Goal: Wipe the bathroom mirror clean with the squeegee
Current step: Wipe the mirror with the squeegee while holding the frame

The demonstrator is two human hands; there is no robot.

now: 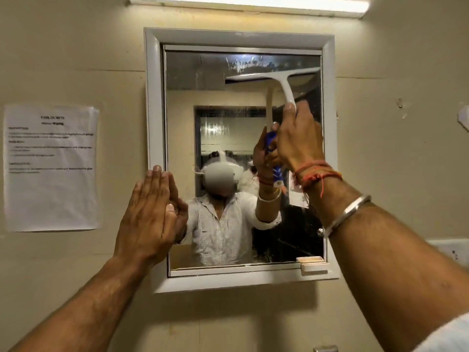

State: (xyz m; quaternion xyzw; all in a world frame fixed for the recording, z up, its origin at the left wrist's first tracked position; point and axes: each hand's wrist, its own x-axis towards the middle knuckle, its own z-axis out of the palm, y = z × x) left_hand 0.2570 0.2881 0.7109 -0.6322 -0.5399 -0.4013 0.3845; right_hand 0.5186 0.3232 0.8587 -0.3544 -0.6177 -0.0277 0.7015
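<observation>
White plastic squeegee [272,77] up near the top of the mirror [223,138], on its right half, blade lying almost level and pressed to the glass, one end close to the right side of the frame [153,102]. My right hand [295,138] is wrapped tight around the handle, knuckles toward me, thumb up the stem. My left hand [149,212] carries nothing: fingers straight and together, laid flat against the frame's left edge and the glass beside it, bracing the cabinet.

I read this as the start of a downward stroke on the right-hand side. Streaks and smears [243,63] show just above the blade, along the top strip of glass, so that band looks unfinished. Lower down the reflection is fairly clear, though I can't tell how clean it really is.

Next move, as I judge it: keep even pressure, draw the blade straight down toward the small catch [313,266] at the bottom right corner, stop before hitting it. Then a pass higher up for those top smears, and over to the left half, which means shifting that bracing hand out of the way.
</observation>
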